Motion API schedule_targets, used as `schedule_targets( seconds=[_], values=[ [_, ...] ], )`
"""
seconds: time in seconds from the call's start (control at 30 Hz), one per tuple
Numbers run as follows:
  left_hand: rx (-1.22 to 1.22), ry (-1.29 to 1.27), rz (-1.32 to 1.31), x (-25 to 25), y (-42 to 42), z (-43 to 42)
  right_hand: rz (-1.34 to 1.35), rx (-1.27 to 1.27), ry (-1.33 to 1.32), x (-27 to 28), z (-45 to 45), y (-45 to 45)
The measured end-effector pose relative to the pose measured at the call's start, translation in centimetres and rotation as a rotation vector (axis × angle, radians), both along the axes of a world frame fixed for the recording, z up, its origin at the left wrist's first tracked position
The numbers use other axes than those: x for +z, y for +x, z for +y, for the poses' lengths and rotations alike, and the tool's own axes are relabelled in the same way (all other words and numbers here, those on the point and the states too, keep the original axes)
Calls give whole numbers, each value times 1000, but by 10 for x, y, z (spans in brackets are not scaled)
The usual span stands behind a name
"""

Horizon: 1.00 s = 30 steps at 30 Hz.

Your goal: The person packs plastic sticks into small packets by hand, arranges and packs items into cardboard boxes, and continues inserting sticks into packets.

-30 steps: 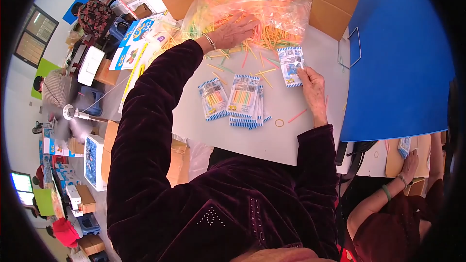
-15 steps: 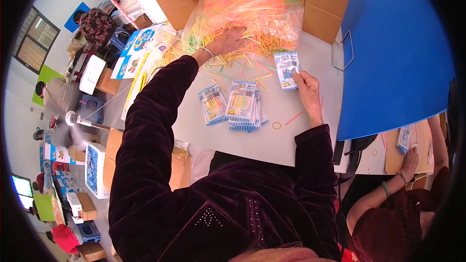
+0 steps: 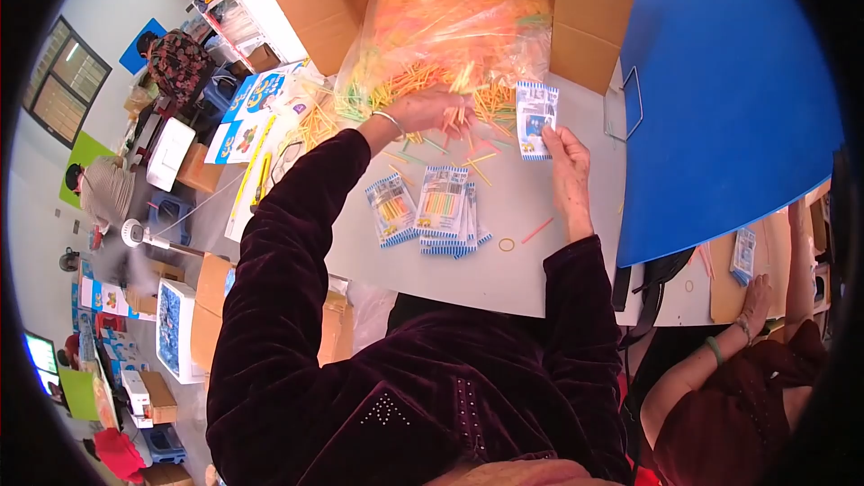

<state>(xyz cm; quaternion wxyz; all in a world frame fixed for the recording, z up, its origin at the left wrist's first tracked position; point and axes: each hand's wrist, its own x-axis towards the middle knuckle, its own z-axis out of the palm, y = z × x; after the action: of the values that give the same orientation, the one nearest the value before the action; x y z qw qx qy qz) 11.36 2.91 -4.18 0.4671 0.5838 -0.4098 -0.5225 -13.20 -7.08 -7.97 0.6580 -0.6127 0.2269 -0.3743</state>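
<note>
Packets (image 3: pixel 441 202) sit piled on the counter (image 3: pixel 423 274) at 6 o'clock. Right hand (image 3: pixel 569 171) is pinching another packet (image 3: pixel 535 108) at 2; left hand (image 3: pixel 423 113), well apart, looks closed on sticks (image 3: pixel 464 81) near 12, before the bag (image 3: pixel 531 56). I'd grip that packet lightly and square the stick ends up.

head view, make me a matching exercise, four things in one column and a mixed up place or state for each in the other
1. left hand
2. right hand
3. thin ring
4. cardboard box

A. open, around a clear bag
B. holding a packet
C. on the table, beside a pink stick
D. holding several sticks

Pairs: 1-D, 2-B, 3-C, 4-A
</note>
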Motion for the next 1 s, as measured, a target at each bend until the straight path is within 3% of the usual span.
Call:
schedule_targets(
  seconds=[0.17, 0.27, 0.33, 0.63, 0.73, 0.93, 1.0],
  values=[
    [-235, 113, 18, 9, -34, -7, -251, 49, 42, 25, -1, 43],
    [-309, 86, 52, 6, -45, -11, -249, 72, 100, 25, 0, 64],
    [-368, 68, 213, -5, -44, -17, -222, 105, 143, 21, 3, 72],
    [-214, 167, 69, -3, -45, -28, -193, 123, 185, 16, -4, 87],
    [-182, 132, 48, -9, -32, -25, -291, -34, 85, 5, -26, 75],
    [-105, 25, 326, -21, -16, -25, -49, -85, -23, -10, -39, 24],
    [63, -32, 344, -17, -20, -27, -30, 29, 46, -11, -28, 13]
  ],
)
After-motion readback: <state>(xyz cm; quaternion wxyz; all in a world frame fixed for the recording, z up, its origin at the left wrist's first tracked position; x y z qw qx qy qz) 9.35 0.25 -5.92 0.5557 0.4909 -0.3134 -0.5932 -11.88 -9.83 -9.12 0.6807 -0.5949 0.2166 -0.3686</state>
